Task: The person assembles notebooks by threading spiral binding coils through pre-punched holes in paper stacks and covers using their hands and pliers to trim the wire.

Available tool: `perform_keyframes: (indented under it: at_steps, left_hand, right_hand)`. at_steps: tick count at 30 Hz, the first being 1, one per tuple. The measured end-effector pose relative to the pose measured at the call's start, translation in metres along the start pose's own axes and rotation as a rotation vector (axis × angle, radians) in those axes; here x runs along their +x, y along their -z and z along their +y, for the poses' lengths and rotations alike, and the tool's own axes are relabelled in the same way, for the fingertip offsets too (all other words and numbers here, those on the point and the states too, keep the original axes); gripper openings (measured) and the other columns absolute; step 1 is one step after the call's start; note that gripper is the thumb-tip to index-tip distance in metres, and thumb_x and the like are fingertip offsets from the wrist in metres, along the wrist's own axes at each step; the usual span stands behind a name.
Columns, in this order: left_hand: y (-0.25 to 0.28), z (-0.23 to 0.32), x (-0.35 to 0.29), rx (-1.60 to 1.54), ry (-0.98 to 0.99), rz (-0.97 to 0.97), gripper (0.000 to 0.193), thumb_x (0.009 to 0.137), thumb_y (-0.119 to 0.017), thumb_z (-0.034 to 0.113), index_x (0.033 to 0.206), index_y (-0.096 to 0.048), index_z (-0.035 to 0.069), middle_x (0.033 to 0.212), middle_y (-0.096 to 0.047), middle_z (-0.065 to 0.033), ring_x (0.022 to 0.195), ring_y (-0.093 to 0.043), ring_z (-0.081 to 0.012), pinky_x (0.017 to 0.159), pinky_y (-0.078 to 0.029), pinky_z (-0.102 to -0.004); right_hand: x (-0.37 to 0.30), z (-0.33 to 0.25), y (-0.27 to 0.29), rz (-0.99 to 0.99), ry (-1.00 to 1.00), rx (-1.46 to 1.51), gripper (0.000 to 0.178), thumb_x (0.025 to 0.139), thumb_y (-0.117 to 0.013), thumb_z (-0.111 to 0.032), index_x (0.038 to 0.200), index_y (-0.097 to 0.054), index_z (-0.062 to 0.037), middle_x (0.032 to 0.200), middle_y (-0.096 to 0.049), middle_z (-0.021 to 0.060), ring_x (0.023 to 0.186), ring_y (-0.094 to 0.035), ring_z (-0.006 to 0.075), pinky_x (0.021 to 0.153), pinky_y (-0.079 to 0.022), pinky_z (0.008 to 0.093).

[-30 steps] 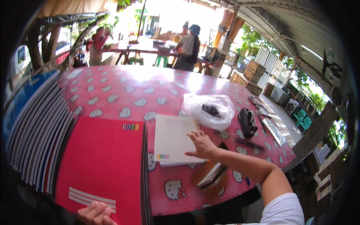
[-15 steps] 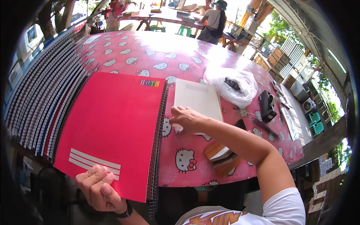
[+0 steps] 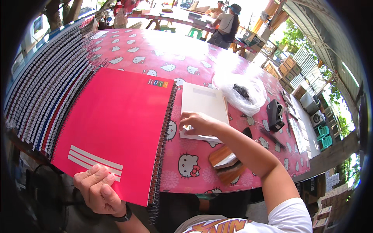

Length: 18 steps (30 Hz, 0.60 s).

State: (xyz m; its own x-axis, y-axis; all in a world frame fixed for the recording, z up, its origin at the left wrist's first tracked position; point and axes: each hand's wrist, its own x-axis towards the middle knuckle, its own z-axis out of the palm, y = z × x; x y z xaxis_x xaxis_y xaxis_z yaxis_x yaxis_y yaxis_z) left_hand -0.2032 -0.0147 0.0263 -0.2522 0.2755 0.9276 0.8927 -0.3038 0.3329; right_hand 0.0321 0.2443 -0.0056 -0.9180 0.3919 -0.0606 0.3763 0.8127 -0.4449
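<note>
A bright pink-red spiral notebook (image 3: 120, 120) lies at the near left, reaching past the table's front edge. My left hand (image 3: 99, 192) grips its lower edge, fingers curled over the cover below pale stripes. To the right lies a white pad or stack of paper (image 3: 206, 103). My right hand (image 3: 200, 124) is over the pad's lower left part, with thumb and fingers bent together. Something small and pale shows between those fingertips, too little to name.
Many spiral-bound notebooks overlap in a row (image 3: 42, 101) along the left. A clear plastic bag (image 3: 248, 93), a black tape dispenser (image 3: 276, 116) and a wooden block-like item (image 3: 227, 165) sit right of the pad. Two people are at a far table (image 3: 178, 18).
My right fingers have drawn closer together at the pad's lower left. The left hand keeps its hold on the notebook, and the whole view has shifted slightly.
</note>
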Motion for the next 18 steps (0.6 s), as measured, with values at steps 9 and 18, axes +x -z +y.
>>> perform_keyframes:
  at_steps: [9,18]
  left_hand:
    - [0.001,0.006,-0.003,0.026,0.028,-0.002,0.025,0.086,-0.041,0.013,0.069,-0.053,-0.001,0.078,-0.059,-0.0124,0.082,-0.054,-0.0266,0.078,-0.044,-0.0396]
    - [-0.001,0.009,-0.002,0.004,0.066,0.018,0.024,0.085,-0.042,0.013,0.068,-0.052,-0.001,0.079,-0.058,-0.0115,0.083,-0.052,-0.026,0.078,-0.044,-0.0397]
  right_hand:
    - [0.001,-0.013,-0.006,0.011,0.063,-0.226,0.019,0.072,-0.069,-0.017,0.09,-0.066,-0.015,0.099,-0.053,0.0092,0.097,-0.052,0.028,0.081,-0.048,0.0394]
    - [0.003,-0.007,-0.002,-0.004,0.028,-0.131,0.021,0.071,-0.067,-0.013,0.092,-0.066,-0.0142,0.098,-0.054,0.0098,0.094,-0.054,0.0281,0.082,-0.047,0.0388]
